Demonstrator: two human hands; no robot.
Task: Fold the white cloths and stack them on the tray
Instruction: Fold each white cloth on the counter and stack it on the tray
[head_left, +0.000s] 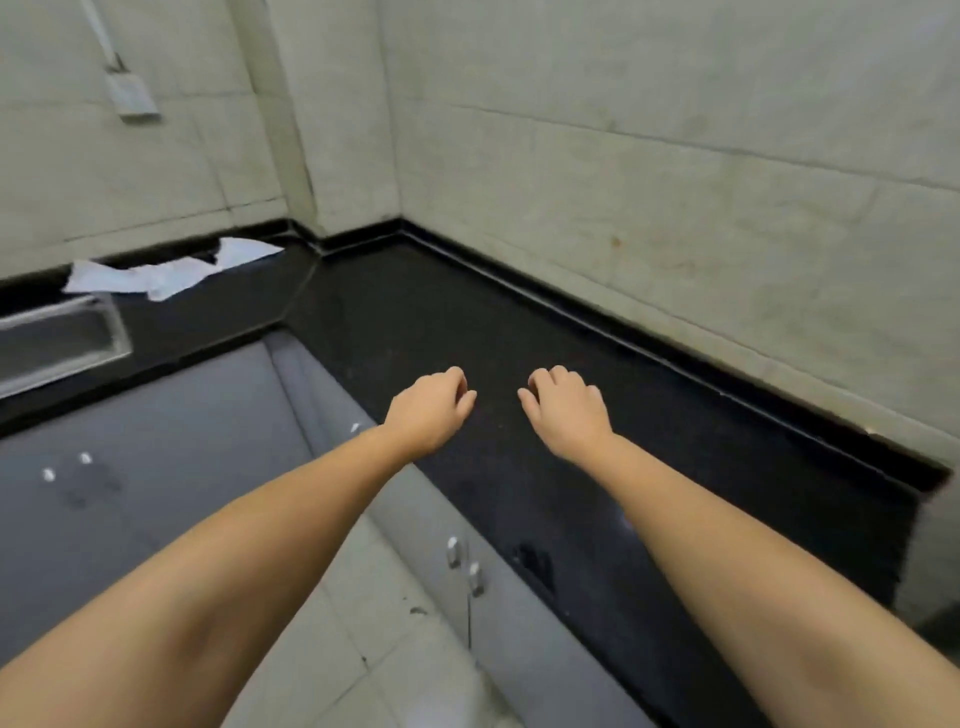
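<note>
Both the left hand (434, 410) and right hand (563, 408) are held loosely curled, grasping nothing, over the worktop (415, 312); cloths (166, 273) are left crumpled far off.

White, crumpled cloths (171, 273) against a black, faintly speckled countertop (415, 322). Same black for the raised strip along the back edge (623, 332). Pale greenish-grey wall tiles (675, 156) with thin darker joints and a few rusty brown specks. Dull silver metal tray (57, 343) at far left. Grey cabinet doors (156, 441) with small shiny silver knobs (453, 552). Light off-white floor tiles (374, 623), dark smudges here and there. White box with a white cable cover on the left wall (130, 93).
</note>
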